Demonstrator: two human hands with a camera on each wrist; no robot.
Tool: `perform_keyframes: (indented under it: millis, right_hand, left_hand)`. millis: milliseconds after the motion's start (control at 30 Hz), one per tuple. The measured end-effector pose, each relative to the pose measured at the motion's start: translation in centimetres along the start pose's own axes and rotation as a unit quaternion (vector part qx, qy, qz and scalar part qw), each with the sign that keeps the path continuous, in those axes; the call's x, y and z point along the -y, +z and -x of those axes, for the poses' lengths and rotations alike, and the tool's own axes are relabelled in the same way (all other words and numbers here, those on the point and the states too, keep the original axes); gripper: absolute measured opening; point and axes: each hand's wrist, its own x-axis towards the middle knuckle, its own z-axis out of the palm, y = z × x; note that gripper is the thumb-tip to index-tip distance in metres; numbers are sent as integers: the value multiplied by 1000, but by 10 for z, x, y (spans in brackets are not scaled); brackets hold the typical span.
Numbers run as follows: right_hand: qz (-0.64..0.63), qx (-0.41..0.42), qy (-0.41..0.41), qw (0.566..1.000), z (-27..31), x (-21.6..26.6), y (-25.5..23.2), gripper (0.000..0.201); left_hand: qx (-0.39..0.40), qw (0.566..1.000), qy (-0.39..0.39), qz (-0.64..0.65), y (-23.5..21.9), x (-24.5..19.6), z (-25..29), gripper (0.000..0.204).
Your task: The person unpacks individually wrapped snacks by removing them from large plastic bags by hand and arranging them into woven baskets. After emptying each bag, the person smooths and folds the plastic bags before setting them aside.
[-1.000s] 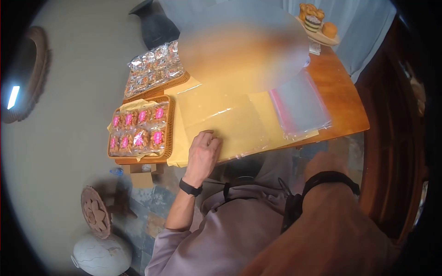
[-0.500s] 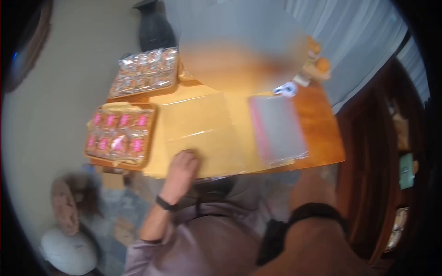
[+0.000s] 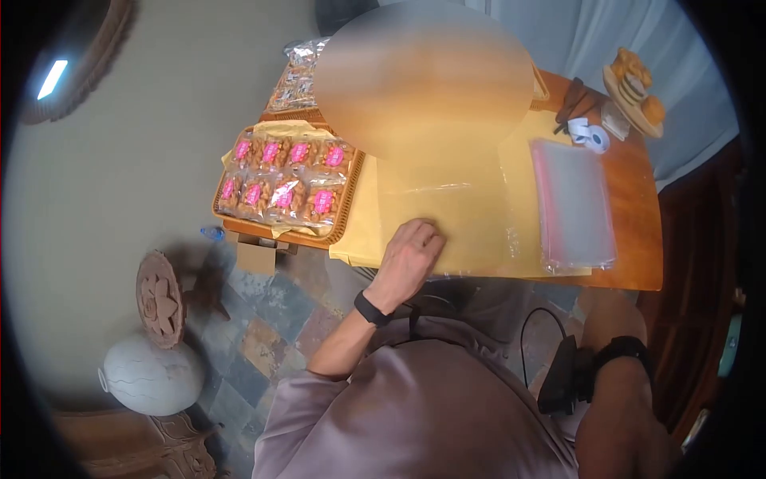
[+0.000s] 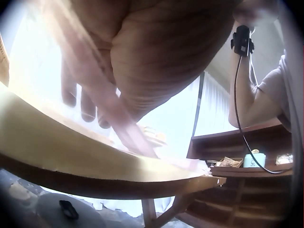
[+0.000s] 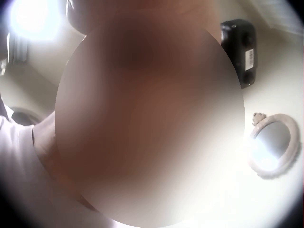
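Note:
In the head view my left hand (image 3: 408,263) rests at the table's near edge, on the lower left part of a large clear plastic bag (image 3: 471,219). The bag lies flat on yellow paper (image 3: 361,235). Its hand back faces up; several fingers (image 4: 88,107) point downward in the left wrist view. My right hand (image 3: 610,314) is off the table at the lower right, wearing a black wrist band. The left wrist view has the right arm raised, with its hand (image 4: 257,12) at the top edge. Its fingers are hidden or blurred.
Left stands a wicker basket (image 3: 349,203) of wrapped pastries with pink labels; another basket (image 3: 307,114) is behind. Right lies a stack of pink-edged clear bags (image 3: 578,211), with a white roll (image 3: 594,140) beyond and a plate of pastries (image 3: 616,84) at the far corner. A blur covers the back middle.
The head view has swung, shifting the table left and then right. My left hand stays on the bag. My right forearm has moved away from the camera towards the lower right.

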Motion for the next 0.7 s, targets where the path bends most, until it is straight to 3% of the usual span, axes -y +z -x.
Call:
perform_keyframes:
  millis: [100, 267, 333, 367, 433, 467, 500, 567, 700]
  right_hand:
    - [-4, -3, -51, 999, 6, -44, 31, 35]
    - [-17, -2, -115, 993, -3, -20, 29, 36]
    - [-5, -8, -133, 991, 2, -32, 35, 37]
    - [-1, -6, -147, 989, 15, -80, 69, 37]
    - [11, 5, -167, 986, 15, -67, 58, 37]
    - [-25, 27, -107, 994, 25, -67, 77, 44]
    - [-62, 50, -48, 996, 43, -99, 109, 52]
    - [-121, 98, 69, 985, 59, -91, 129, 66]
    - [-231, 149, 315, 909, 75, -131, 125, 97]
  left_hand:
    - [-14, 1000, 7, 1, 2, 2, 0, 15]
    - [-20, 1000, 16, 16, 4, 3, -8, 24]
    - [-17, 1000, 5, 14, 2, 4, -8, 20]
    - [-23, 1000, 7, 6, 2, 6, -11, 16]
    - [-29, 999, 16, 21, 4, 9, -12, 16]
    - [-29, 999, 6, 18, 2, 8, -11, 17]
    - [-33, 999, -1, 15, 0, 8, -13, 17]
    - [-36, 999, 15, 18, -3, 7, -15, 16]
    - [-60, 998, 6, 11, -2, 5, -21, 18]
